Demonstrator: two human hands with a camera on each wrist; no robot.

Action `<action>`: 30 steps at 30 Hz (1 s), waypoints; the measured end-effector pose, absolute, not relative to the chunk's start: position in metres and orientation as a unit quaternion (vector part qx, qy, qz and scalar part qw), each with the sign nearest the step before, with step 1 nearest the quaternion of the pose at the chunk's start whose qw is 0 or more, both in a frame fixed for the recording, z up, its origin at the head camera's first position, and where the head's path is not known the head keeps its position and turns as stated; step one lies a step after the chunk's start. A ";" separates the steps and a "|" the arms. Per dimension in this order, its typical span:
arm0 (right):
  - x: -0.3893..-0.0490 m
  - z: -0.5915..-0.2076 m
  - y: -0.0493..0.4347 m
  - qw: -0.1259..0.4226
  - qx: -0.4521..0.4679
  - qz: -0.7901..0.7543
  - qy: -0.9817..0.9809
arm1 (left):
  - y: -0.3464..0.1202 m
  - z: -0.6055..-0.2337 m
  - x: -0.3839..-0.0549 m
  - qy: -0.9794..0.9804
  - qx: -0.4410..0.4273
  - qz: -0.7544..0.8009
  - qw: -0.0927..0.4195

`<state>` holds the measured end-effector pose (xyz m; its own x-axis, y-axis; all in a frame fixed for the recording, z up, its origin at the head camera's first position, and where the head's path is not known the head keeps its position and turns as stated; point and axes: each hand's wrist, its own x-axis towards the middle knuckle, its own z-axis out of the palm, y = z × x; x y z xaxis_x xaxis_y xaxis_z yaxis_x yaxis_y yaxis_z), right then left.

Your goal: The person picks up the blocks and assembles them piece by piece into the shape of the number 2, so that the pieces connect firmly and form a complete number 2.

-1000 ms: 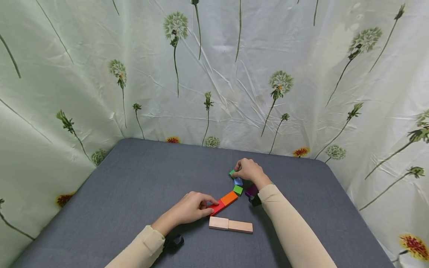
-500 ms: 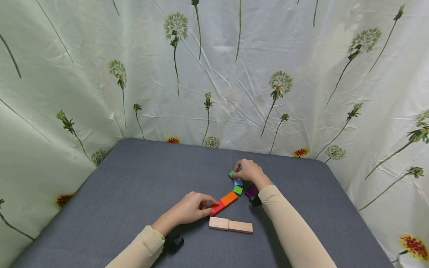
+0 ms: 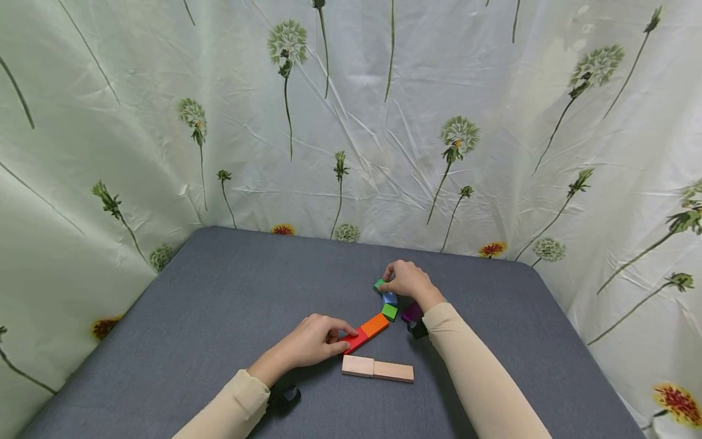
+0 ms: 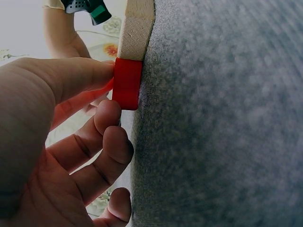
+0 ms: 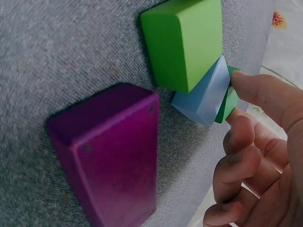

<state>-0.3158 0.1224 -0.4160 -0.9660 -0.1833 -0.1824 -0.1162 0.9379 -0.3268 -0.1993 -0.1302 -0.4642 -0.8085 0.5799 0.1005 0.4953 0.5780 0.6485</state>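
My left hand (image 3: 309, 341) pinches the near end of a red block (image 4: 127, 84) between thumb and forefinger; its other fingers curl loosely below in the left wrist view. An orange block (image 3: 375, 325) continues the line from the red one. Beyond that come a light green block (image 5: 184, 45) and a blue block (image 5: 203, 97), set at slight angles to each other. At the far end, my right hand (image 3: 408, 280) grips a dark green block (image 5: 230, 99) with thumb and forefinger, right against the blue one. The fingers cover part of the dark green block.
A purple block (image 5: 116, 161) lies apart, right of the row under my right wrist. Two plain wooden blocks (image 3: 358, 366) lie end to end nearer me. Everything rests on a grey cloth-covered table (image 3: 247, 274), with a flowered curtain (image 3: 247, 122) behind.
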 end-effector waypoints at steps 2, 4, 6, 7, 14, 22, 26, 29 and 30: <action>-0.316 -0.416 0.123 0.106 -0.077 -0.158 0.979 | -0.130 -0.464 -0.199 0.888 0.299 0.343 0.065; -0.316 -0.416 0.123 0.107 -0.077 -0.158 0.979 | -0.129 -0.464 -0.199 0.889 0.299 0.341 0.065; -0.315 -0.415 0.123 0.107 -0.078 -0.157 0.979 | -0.130 -0.466 -0.200 0.888 0.304 0.339 0.061; -0.315 -0.415 0.123 0.107 -0.078 -0.157 0.979 | -0.130 -0.466 -0.200 0.887 0.306 0.339 0.060; -0.315 -0.413 0.126 0.105 -0.079 -0.159 0.978 | -0.131 -0.472 -0.203 0.883 0.314 0.344 0.053; -0.315 -0.412 0.135 0.099 -0.082 -0.164 0.978 | -0.130 -0.466 -0.201 0.888 0.300 0.341 0.071; -0.314 -0.410 0.138 0.097 -0.087 -0.163 0.978 | -0.129 -0.464 -0.200 0.890 0.294 0.340 0.075; -0.314 -0.409 0.142 0.093 -0.093 -0.163 0.978 | -0.129 -0.464 -0.200 0.889 0.296 0.343 0.073; -0.314 -0.409 0.143 0.091 -0.095 -0.162 0.978 | -0.130 -0.464 -0.200 0.888 0.296 0.344 0.073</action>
<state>-0.3135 0.1434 -0.4089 -0.9652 -0.2160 -0.1476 -0.1568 0.9292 -0.3347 -0.1997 -0.1296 -0.4640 -0.8141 0.5760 0.0742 0.4753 0.5874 0.6550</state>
